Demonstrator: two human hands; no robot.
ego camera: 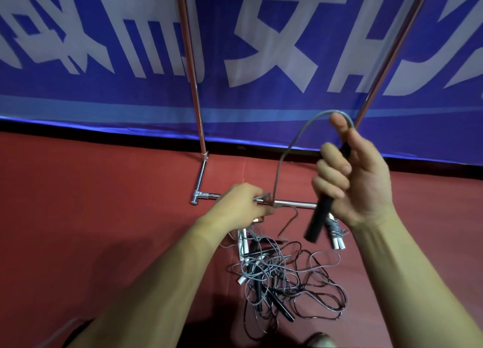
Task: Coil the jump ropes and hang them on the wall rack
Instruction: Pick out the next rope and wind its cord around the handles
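Head view: your right hand (358, 175) grips a black handle (320, 217); your left hand (243, 206) pinches its rope (285, 151) above the pile (285, 277).

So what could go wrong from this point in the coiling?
The grey cord runs from the right hand through the left hand toward the tangled pile; pulling could tighten a snarl or drag other ropes along. The black handle hangs loosely below the right grip and might slip.

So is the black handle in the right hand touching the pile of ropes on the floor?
Apart. The head view shows the black handle held up in the right hand, its lower end hanging clear above the tangled rope pile.
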